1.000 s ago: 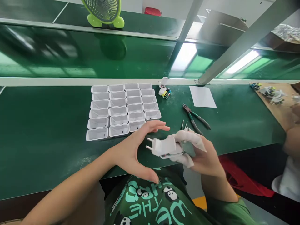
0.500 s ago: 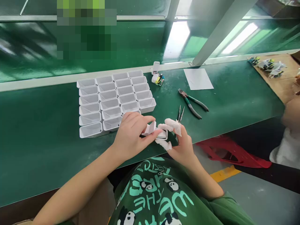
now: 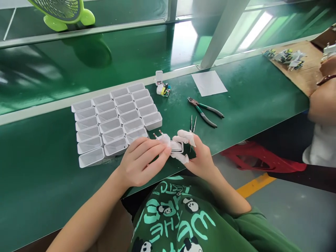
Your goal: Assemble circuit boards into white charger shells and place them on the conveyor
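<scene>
- White plastic, hard and glossy: the charger plug (image 3: 175, 145) sits pinched between both hands just above the counter's (image 3: 39, 182) near edge, its two metal pins poking up toward the casings.
- The left hand (image 3: 140, 161) has its fingers closed over the plug's pin end; the right hand (image 3: 200, 157), with white cots on the fingertips, grips the other end.
- It looks light and stiff, and probably slick on its flat faces, so I'd hold it by the body's sides and keep off the thin pins.
- Just beyond the plug, a block of empty white casings (image 3: 115, 120) stands in neat rows.
- Right of the plug lie tweezers (image 3: 193, 124), and past them green-handled pliers (image 3: 204, 110).
- Farther back from the plug sit a small circuit board (image 3: 162, 89) and a sheet of paper (image 3: 209, 83).
- A lime fan (image 3: 64, 12) stands well behind the casings; another person's arm (image 3: 321, 101) shows far off to the right.
</scene>
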